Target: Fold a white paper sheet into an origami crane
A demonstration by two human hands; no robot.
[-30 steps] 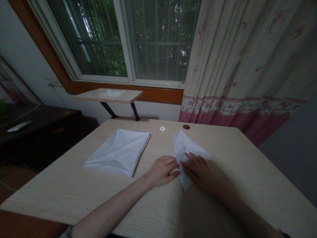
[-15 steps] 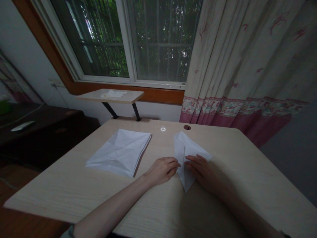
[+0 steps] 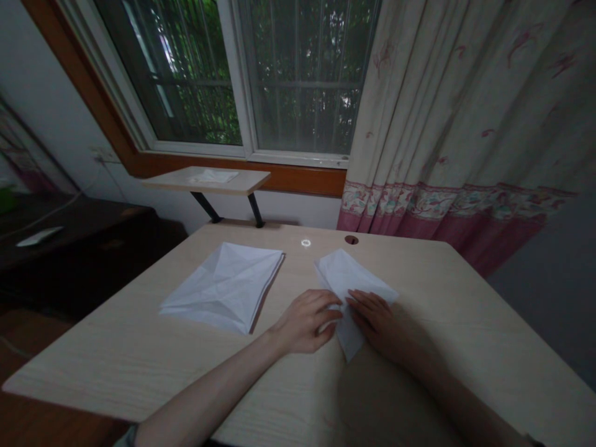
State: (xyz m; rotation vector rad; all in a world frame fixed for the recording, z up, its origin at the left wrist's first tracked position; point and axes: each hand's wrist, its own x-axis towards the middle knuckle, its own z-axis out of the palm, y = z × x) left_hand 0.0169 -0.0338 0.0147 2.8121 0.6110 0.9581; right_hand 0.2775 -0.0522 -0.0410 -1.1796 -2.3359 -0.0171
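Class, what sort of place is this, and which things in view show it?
Probably a room in a home: a floral curtain hangs beside a window, and a pale desk stands before it.

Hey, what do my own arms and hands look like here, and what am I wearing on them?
Your left hand and right hand are ungloved, with no watch or bracelet visible. Both forearms are bare. A grey-green sleeve edge shows near the left elbow; on the right, only a dark scrap, perhaps a sleeve, shows at the bottom edge.
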